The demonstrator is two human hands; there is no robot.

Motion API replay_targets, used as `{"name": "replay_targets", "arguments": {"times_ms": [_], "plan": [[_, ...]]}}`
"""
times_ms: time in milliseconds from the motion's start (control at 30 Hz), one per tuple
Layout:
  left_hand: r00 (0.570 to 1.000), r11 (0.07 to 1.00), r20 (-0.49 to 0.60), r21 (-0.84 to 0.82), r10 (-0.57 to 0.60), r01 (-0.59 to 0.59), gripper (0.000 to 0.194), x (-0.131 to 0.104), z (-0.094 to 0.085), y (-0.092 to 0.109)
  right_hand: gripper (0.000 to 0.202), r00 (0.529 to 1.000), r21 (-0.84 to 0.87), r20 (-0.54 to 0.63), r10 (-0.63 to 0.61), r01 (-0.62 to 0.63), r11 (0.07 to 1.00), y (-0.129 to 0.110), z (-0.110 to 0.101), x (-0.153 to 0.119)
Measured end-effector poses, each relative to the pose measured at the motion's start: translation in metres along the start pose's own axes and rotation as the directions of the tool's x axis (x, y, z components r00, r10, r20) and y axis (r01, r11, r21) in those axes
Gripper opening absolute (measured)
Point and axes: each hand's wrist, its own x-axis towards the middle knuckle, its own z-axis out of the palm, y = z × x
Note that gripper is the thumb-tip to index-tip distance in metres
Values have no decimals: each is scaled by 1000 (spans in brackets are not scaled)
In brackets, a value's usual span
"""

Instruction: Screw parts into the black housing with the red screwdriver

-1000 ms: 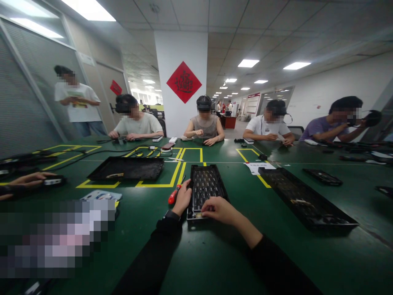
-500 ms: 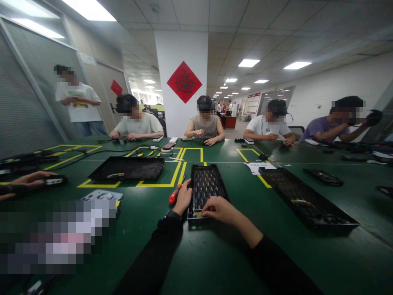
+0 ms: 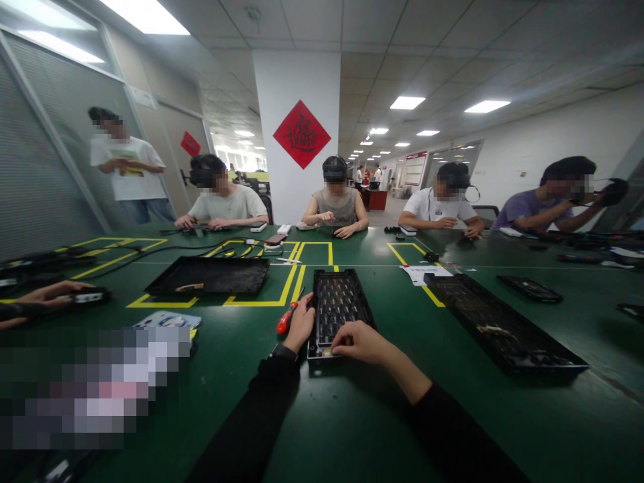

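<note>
Before me on the green table lies a shallow black case, its inside crossed by rows of small bright marks. My left hand grips the case's left side, with the fingers along its rim. At the near end, my right hand pinches thumb and fingers together on a small yellowish piece. The fingertips partly cover that piece, so its shape is unclear. A screwdriver with a red handle lies just left of my left hand, its shaft partly behind it.
Long black trays lie at left and right. Further right is a small dark panel. A white paper lies near the right tray. Another person's hand holds a dark device at far left. Several people sit opposite.
The yellowish piece under my right fingertips looks brighter and slightly shifted. My left hand and the case have stayed put.
</note>
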Motion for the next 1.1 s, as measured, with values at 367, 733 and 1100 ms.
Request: {"name": "replay_targets", "arguments": {"times_ms": [367,733,1100], "plan": [[1000,1000,-4,9,-11,11,51,0,0,2,21,997,54,-75,24,-20,998,1,4,-1],[1000,1000,5,-4,-19,19,53,-1,-1,4,21,998,58,-51,31,-28,998,-1,3,-2],[1000,1000,-4,-9,-30,30,52,-1,0,4,22,997,51,-71,37,-33,998,-2,2,-3]]}}
